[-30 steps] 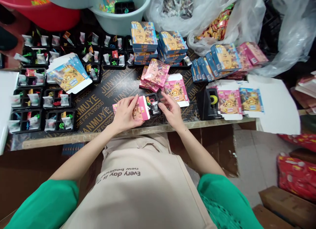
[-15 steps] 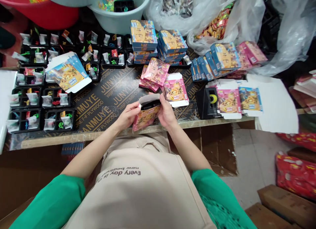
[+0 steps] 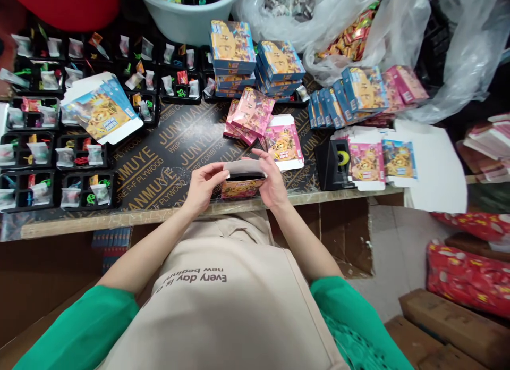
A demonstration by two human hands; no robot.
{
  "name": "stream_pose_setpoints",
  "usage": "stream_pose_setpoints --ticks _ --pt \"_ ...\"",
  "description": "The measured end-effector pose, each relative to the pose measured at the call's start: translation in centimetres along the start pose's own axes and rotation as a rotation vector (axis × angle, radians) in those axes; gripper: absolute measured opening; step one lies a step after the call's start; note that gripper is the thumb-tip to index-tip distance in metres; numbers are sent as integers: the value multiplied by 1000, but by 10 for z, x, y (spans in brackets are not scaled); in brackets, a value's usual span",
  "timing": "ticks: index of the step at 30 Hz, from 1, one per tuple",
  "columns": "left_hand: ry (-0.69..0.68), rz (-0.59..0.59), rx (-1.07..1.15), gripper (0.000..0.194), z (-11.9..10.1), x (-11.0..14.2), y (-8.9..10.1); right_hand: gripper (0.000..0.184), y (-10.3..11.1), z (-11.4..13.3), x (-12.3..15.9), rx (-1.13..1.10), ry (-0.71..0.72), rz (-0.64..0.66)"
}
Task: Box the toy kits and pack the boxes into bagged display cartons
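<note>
Near the table's front edge I hold a small pink printed box [image 3: 241, 188] upright between both hands, its top flap raised. My left hand [image 3: 205, 185] pinches the box's left end, thumb at the flap. At the right end, my right hand [image 3: 272, 179] grips the box with its fingers behind and along the side. The box's inside looks dark; what lies in it cannot be made out. Just beyond are a flat pink carton [image 3: 283, 141] and a few closed pink boxes [image 3: 252, 112].
Black trays [image 3: 85, 189] with small wrapped pieces fill the left side, flat blue cartons [image 3: 103, 112] lying over some. Blue boxes [image 3: 233, 45] are stacked at the back. A black tape dispenser [image 3: 332, 165] stands right, near plastic bags [image 3: 319, 61] and a pale tub [image 3: 187, 19].
A second ago the box lay low beside a filled black tray under my hands. The tray is no longer seen there, and the box now stands upright, flap up, held at both ends.
</note>
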State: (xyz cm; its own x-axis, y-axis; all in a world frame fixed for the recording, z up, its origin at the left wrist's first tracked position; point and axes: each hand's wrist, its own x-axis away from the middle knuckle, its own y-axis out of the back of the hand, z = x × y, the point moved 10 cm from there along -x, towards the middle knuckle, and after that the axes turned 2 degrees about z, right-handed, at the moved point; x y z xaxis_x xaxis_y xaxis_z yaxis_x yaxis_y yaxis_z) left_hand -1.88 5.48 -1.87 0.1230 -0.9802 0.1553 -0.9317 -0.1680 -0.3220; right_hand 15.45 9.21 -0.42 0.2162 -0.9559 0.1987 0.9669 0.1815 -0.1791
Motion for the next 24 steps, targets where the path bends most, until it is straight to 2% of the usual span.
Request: stream_pose_setpoints --ticks 3,6,12,16,18,20,24 --pt "-86 10 -73 35 -12 -3 -4 60 6 -3 4 -76 10 1" --pt "-142 3 -128 33 -20 -8 -8 55 12 -5 6 -29 34 -66" --pt "-164 -12 -111 31 -21 -14 -11 47 13 -8 6 -85 75 -127" --pt "-248 7 -87 14 -28 -10 -11 24 16 -7 3 -131 71 -204" --pt "-321 55 -116 6 -37 -5 -12 11 16 -8 3 -177 72 -233" --pt "-396 155 -197 9 -48 2 -17 6 12 -5 4 -230 112 -201" --pt "-548 305 -495 9 -70 20 -29 24 6 6 14 -238 258 -72"
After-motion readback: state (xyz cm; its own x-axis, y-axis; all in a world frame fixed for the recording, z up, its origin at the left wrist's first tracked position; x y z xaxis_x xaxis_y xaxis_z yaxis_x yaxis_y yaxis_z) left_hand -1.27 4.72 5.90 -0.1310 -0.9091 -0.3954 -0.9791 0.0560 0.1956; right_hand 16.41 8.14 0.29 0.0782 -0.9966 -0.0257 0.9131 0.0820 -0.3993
